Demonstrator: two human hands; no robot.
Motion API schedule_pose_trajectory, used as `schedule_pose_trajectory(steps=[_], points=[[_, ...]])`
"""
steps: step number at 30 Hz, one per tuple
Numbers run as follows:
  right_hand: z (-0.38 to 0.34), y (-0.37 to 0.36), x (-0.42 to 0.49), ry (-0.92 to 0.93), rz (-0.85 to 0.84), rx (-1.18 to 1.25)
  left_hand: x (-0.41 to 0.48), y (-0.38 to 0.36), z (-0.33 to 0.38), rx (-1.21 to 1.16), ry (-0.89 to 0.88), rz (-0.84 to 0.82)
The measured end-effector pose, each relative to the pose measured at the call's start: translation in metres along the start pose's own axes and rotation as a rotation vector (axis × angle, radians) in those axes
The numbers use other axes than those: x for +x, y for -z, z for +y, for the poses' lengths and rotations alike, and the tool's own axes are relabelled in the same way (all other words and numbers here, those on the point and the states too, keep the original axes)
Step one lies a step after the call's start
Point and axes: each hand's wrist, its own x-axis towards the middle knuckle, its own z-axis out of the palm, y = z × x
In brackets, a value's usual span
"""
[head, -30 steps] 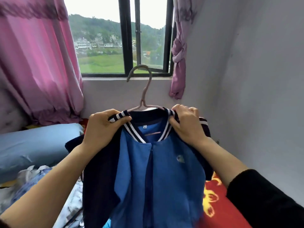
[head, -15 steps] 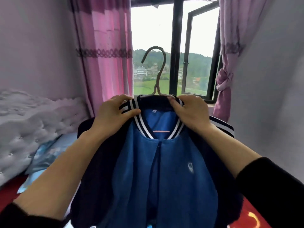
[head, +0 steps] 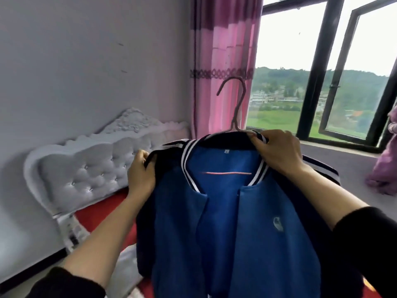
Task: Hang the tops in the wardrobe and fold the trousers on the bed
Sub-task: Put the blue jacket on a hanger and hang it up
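Blue jacket [head: 247, 229] held up at chest height in mid-frame, already on a thin wire hanger [head: 235, 108] whose hook stands upright above the collar, in front of the pink curtain [head: 223, 61]. Jacket body mid-blue, sleeves and shoulders dark navy; ribbed collar navy with white stripes, same striping on the cuff showing at right. Front lies open at the neck, showing a blue lining, a small white size tag and a thin pink loop across the inside back. Small pale emblem on the chest panel at the viewer's right. Left hand [head: 140, 174] closed on the dark shoulder edge at the viewer's left, thumb over the fabric. Right hand [head: 277, 152] clamped on the collar at the hanger's shoulder, fingers curled over the striped rib. Hands well apart, one on each side of the neck opening; black sleeves pushed up both forearms. Behind and below: white tufted headboard [head: 90, 168] against the grey wall, red bedding [head: 101, 214] under the jacket's lower left. Black-framed window [head: 311, 82] at right, one pane swung open, green hills beyond.
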Motion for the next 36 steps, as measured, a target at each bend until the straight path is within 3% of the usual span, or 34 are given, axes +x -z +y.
schedule_pose_trajectory(steps=[4, 10, 16, 23, 36], points=[[-0.032, -0.018, -0.003, 0.075, -0.054, 0.103, 0.024, 0.064, -0.013, 0.047, -0.046, -0.018], [-0.102, -0.042, 0.014, 0.009, -0.039, 0.259, 0.056, 0.162, -0.034, 0.066, 0.026, -0.234], [-0.209, -0.093, 0.013, -0.007, -0.109, 0.350, 0.068, 0.235, -0.051, 0.430, -0.385, -0.331], [-0.321, -0.134, 0.007, 0.120, -0.089, 0.321, 0.082, 0.312, -0.080, 0.739, -0.539, -0.039], [-0.491, -0.182, -0.032, 0.288, -0.154, 0.518, 0.103, 0.441, -0.108, 0.911, -0.528, 0.029]])
